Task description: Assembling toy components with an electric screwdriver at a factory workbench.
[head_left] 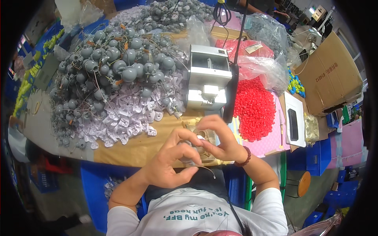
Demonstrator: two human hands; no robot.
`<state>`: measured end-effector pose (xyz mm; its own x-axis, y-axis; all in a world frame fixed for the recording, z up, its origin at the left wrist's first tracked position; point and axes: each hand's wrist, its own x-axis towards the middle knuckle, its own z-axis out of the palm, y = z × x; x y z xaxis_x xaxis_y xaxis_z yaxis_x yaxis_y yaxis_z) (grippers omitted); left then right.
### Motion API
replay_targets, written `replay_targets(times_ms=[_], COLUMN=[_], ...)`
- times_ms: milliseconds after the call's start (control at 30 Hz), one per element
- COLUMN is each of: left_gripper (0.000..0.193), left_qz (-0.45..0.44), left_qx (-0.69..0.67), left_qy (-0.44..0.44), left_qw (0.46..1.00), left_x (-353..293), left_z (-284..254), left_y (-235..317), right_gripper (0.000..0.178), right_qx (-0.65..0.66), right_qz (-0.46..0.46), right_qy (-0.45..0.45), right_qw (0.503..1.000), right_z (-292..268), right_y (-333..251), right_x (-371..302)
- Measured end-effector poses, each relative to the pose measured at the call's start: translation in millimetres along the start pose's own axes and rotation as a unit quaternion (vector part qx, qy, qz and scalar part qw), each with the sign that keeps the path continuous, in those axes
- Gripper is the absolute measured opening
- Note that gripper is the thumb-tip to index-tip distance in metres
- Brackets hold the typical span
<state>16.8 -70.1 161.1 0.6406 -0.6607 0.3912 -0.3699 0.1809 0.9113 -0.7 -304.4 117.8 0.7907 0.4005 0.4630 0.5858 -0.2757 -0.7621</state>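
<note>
Close to the table's front edge, my left hand [173, 161] curls its fingers round a small grey rounded part [186, 152], mostly hidden by the fingers. From it a thin pale wire [210, 169] trails to the right. My right hand [222, 139] meets the left, thumb and forefinger pinched at a small white piece [201, 137] against the grey part. Whether the two pieces are joined cannot be seen. Behind the hands stands a white and grey bench machine [208, 78]. A shallow clear tray [212, 137] is partly visible beneath the right hand.
A large heap of grey round parts with wires [130, 72] covers the left of the table, with white plastic pieces [130, 114] before it. Red small parts [255, 110] lie right of the machine. Farther right are a white tray [301, 133] and a cardboard box [330, 74].
</note>
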Motion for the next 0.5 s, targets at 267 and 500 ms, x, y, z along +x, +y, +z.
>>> replay_targets(times_ms=[267,500], left_gripper=[0.025,0.026], left_qz=[-0.014,0.174], left_qx=[0.302,0.033], left_qy=[0.190,-0.128], left_qw=[0.934,0.976], left_x=[20.5,2.1], left_z=[-27.2,16.6], left_y=[-48.8,18.5], right_gripper=[0.072,0.061], right_qx=[-0.094,-0.043], right_qz=[-0.033,-0.073], right_qy=[0.040,-0.068], right_qw=[0.994,0.994], right_z=[7.3,-0.7], right_y=[0.9,-21.6], right_x=[13.6,25.5])
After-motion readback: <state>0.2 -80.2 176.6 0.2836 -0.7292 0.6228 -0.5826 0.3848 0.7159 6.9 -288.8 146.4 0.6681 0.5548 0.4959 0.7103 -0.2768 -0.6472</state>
